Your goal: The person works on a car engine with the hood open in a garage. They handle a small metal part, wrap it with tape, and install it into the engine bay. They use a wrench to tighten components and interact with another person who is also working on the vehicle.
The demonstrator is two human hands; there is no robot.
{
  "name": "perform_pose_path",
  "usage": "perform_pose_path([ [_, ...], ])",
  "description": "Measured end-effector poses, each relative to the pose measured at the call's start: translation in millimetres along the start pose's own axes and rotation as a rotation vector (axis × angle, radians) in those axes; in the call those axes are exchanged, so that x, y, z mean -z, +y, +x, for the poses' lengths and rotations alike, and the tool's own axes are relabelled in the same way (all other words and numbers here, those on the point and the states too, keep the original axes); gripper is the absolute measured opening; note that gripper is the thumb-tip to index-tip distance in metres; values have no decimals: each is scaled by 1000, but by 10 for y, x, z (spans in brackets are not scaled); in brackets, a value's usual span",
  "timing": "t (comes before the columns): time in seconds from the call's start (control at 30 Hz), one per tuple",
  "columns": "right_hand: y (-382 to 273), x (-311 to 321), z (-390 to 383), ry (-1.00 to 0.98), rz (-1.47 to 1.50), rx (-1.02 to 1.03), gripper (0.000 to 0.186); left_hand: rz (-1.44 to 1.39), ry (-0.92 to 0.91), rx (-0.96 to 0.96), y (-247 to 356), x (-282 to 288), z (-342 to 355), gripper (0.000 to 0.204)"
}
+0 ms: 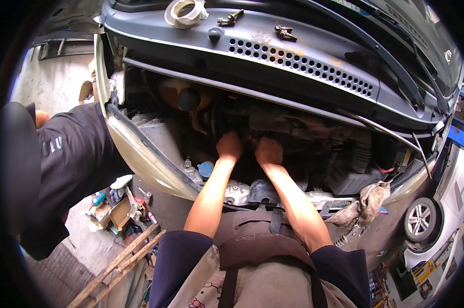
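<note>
Both arms reach forward over the front of a car into its dark engine bay [298, 159]. My left hand [229, 146] is closed, its fingers curled down among the engine parts. Close beside it on the right, my right hand [269, 152] is closed as well, knuckles up. Shadow and the hands themselves hide whatever the fingers grip. Dark hoses [198, 123] run just left of my left hand, below a round black cap [189, 99]. Nearer to me on the left sits a blue cap [206, 169].
A roll of tape [185, 13] and several bolts [230, 18] lie on the black cowl panel [201, 38]. A dirty rag [374, 196] hangs at the front right edge. Another person [75, 143] stands at the left, near wooden poles [121, 262] and a cardboard box [120, 214].
</note>
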State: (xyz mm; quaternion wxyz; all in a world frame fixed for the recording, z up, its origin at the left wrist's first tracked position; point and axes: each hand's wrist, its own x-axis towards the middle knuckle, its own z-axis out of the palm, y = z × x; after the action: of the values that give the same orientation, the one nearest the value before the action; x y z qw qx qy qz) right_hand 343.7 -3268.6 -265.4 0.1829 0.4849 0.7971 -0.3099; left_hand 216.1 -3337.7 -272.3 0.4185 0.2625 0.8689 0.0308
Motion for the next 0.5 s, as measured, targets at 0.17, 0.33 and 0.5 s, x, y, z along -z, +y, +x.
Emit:
perform_pose_path([
  [0.17,-31,73,79,-38,-25,6,32,7,14,17,-34,-41,69,59],
  [0.33,40,74,95,114,-13,56,45,14,90,12,-86,-163,40,62],
  [0.5,137,132,107,185,66,102,45,-67,-5,110,122,-24,-54,59],
])
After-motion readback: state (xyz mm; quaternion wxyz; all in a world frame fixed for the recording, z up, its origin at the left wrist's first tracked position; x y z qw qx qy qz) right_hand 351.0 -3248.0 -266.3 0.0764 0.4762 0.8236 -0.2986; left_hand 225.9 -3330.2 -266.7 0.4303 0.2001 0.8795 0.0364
